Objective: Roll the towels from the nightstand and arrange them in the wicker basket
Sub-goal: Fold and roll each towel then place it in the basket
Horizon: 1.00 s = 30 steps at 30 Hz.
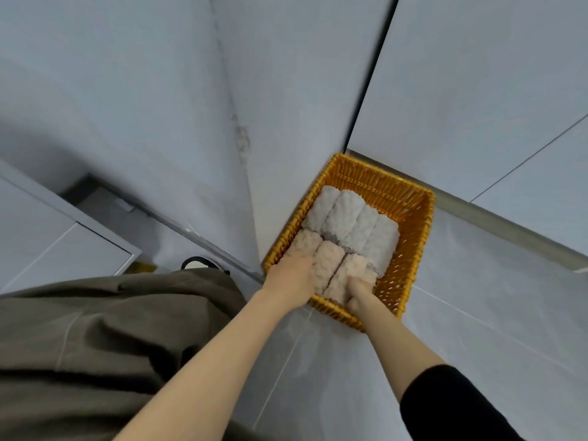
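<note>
The right grip (pixel 359 289) curls its fingers round the rightmost pink roll (pixel 350 268). The left grip (pixel 291 275) lies flat, fingers loose, on the leftmost pink roll (pixel 305 243). Beyond them, four grey rolls (pixel 350 224) lie side by side in the wicker basket (pixel 413 237), which sits on the tiled floor (pixel 477 313) in a corner.

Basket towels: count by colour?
grey towels: 4
pink towels: 3
Total: 7 rolled towels showing in the basket. The left hand and right hand cover part of the pink row, so another could be hidden.
</note>
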Each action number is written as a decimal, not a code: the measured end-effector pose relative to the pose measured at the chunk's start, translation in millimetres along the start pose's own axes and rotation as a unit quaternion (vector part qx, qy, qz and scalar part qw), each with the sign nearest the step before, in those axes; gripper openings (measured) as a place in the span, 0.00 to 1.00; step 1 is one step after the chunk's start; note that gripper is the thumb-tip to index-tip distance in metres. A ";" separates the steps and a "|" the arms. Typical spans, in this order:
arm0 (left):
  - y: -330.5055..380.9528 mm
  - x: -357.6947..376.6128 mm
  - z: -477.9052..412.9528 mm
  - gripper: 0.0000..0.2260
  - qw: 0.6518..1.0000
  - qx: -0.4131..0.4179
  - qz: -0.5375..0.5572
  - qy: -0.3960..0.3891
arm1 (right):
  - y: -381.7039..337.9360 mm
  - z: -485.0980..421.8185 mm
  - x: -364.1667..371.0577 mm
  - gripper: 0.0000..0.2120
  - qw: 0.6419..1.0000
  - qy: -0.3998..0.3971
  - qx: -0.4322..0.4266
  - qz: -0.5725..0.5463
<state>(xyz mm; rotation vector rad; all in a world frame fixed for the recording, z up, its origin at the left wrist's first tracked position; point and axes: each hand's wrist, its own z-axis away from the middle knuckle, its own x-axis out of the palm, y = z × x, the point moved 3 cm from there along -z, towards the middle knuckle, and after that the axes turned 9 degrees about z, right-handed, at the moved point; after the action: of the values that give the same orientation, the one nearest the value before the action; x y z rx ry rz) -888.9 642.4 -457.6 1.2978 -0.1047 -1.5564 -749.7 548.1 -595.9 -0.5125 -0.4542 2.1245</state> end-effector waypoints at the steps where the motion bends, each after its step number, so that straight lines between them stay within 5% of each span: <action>1: -1.6 1.2 -2.1 0.13 1.000 -0.004 0.007 -0.002 | 1.1 -6.0 3.3 0.17 1.000 -0.006 0.001 0.005; 5: -1.8 -0.3 -6.0 0.14 1.000 -0.007 0.027 -0.004 | 5.8 -20.2 10.8 0.16 0.999 -0.041 -0.006 0.030; 8: -2.6 -1.0 -7.7 0.17 1.000 -0.013 0.027 -0.010 | 6.7 -24.2 4.9 0.15 0.991 0.008 -0.036 0.129; 11: -1.7 -0.8 -7.7 0.18 1.000 -0.013 0.024 -0.013 | -4.1 -14.3 -6.6 0.10 0.933 0.135 -0.144 0.301; 13: -0.8 -1.0 -7.0 0.18 1.000 -0.009 0.023 -0.008 | -11.1 0.4 -10.5 0.15 0.895 0.179 -0.251 0.324; 16: -1.8 -2.9 -6.0 0.18 0.999 -0.006 0.034 -0.004 | -18.8 15.1 -3.0 0.27 0.835 0.098 -0.340 0.421; 20: -7.0 -6.0 -3.6 0.18 0.999 -0.009 0.038 -0.003 | -17.2 15.9 6.9 0.34 0.767 0.019 -0.317 0.557; 26: -7.1 -13.0 2.3 0.17 0.998 -0.013 0.053 0.006 | -20.6 16.7 11.1 0.08 0.781 0.026 -0.317 0.537; 30: -1.1 -24.6 7.6 0.17 0.997 -0.010 0.077 0.023 | -34.7 38.6 2.1 0.15 0.805 0.036 -0.325 0.496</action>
<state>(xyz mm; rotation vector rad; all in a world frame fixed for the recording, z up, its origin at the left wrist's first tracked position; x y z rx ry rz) -899.0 657.1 -438.9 1.2789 -0.1564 -1.3921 -747.2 563.8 -546.5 -1.4776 -1.0526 2.8798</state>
